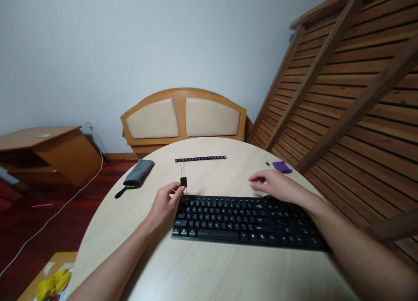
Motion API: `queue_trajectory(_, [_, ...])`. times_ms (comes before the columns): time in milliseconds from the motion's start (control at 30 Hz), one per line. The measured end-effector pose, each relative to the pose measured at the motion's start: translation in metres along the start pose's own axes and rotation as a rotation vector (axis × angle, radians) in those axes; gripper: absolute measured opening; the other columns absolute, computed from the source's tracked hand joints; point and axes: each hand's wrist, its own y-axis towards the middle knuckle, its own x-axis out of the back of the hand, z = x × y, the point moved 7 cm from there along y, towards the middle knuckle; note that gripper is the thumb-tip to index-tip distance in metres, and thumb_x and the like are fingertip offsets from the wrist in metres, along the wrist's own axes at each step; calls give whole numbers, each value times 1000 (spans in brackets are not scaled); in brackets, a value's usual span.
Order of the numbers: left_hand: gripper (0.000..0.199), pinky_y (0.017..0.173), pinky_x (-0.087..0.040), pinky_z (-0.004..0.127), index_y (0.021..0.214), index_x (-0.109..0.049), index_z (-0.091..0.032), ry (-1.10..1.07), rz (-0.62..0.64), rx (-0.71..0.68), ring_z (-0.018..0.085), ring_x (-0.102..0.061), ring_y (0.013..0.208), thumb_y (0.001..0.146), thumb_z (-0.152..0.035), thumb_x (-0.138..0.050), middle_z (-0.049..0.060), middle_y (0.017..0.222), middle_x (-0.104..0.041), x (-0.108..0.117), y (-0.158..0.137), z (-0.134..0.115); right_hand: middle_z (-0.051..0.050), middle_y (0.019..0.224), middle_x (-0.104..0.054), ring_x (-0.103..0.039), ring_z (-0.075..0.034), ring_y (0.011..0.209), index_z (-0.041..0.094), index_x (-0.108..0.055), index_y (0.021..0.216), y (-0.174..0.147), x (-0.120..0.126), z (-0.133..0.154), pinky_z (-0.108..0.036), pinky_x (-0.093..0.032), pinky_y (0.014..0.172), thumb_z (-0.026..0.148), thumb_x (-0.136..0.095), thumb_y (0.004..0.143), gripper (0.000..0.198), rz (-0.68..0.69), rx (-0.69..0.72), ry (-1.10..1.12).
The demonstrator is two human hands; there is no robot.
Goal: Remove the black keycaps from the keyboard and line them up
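Note:
My left hand (169, 201) pinches a keycap puller (183, 181) with a black middle and thin wire loops at both ends. Its lower loop is at the top-left corner of a black keyboard (217, 235), and its upper loop points away from me. My right hand (272, 185) is above the keyboard's top-right part, fingers loosely bent and apart, with nothing seen in them. My forearm covers some of the keyboard's right end. Behind the keyboard, several black keycaps (200, 159) stand in one straight row on the table.
The round pale table (228, 270) holds a grey pouch (139, 172) with a black strap on the left. A folded purple cloth (281, 167) lies on the right beside a small dark object (267, 164). A headboard (183, 118) and leaning wooden slats (342, 92) stand behind.

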Motion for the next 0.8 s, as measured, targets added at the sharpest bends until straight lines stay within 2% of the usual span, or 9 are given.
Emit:
queue_trajectory(67, [31, 55, -44, 22, 85, -66, -16, -38, 19, 10, 18, -58, 73, 90, -43, -52, 4, 77, -65, -4, -3, 1, -7, 90, -75, -68, -23, 81, 22, -76, 90, 19, -21, 48, -31, -50, 74, 40, -63, 82, 23, 6, 108, 59])
queue_trajectory(200, [31, 55, -45, 22, 80, -66, -16, -66, 52, -9, 18, -58, 73, 89, -42, -53, 3, 75, -64, -8, -5, 5, -5, 89, -74, -67, -19, 76, 20, -69, 110, 47, -73, 132, -27, -50, 67, 44, -70, 79, 39, 119, 308, 324])
queue_trajectory(233, [30, 56, -45, 22, 78, -66, -16, -59, 59, -19, 18, -59, 73, 89, -41, -54, 3, 74, -65, -7, -5, 6, -4, 87, -73, -67, -18, 74, 19, -68, 109, 53, -83, 148, -26, -49, 65, 42, -70, 80, 37, 146, 350, 342])
queue_trajectory(300, [29, 58, -46, 23, 79, -67, -15, -44, 58, -24, 18, -61, 74, 88, -40, -54, 4, 76, -67, -2, -2, 11, -4, 81, -72, -65, -17, 72, 18, -69, 91, 63, -97, 171, -25, -46, 63, 36, -65, 85, 20, 155, 411, 288])
queue_trajectory(367, [28, 65, -50, 25, 86, -69, -16, -42, 68, -14, 20, -63, 82, 89, -40, -54, 6, 85, -71, 5, 1, 17, -4, 76, -70, -64, -16, 71, 17, -66, 80, 73, -102, 180, -25, -43, 63, 32, -60, 89, 18, 108, 422, 222])
queue_trajectory(433, [27, 78, -52, 30, 94, -69, -16, -21, 113, -13, 22, -65, 92, 89, -38, -55, 8, 96, -72, 13, 4, 23, -4, 77, -70, -63, -15, 69, 18, -61, 81, 82, -106, 181, -25, -43, 62, 30, -54, 92, 18, 70, 410, 236])
queue_trajectory(533, [26, 94, -48, 38, 103, -69, -17, 71, 218, -61, 23, -64, 99, 86, -35, -60, 10, 105, -71, 20, 5, 26, -3, 80, -71, -64, -13, 64, 19, -53, 91, 90, -120, 172, -25, -47, 62, 32, -45, 97, 16, 88, 386, 443])
queue_trajectory(633, [37, 102, -44, 42, 115, -64, -18, 62, 330, -116, 25, -61, 108, 81, -31, -66, 12, 116, -67, 18, 2, 26, -3, 81, -71, -66, -14, 65, 21, -48, 96, 90, -137, 161, -26, -52, 63, 37, -43, 98, 17, 113, 361, 657])
queue_trajectory(800, [48, 109, -37, 48, 123, -59, -22, 46, 458, -138, 27, -54, 122, 78, -32, -71, 12, 131, -59, 7, -2, 22, -3, 82, -70, -69, -16, 75, 22, -48, 96, 82, -156, 152, -31, -56, 71, 38, -49, 96, 16, 181, 348, 749])
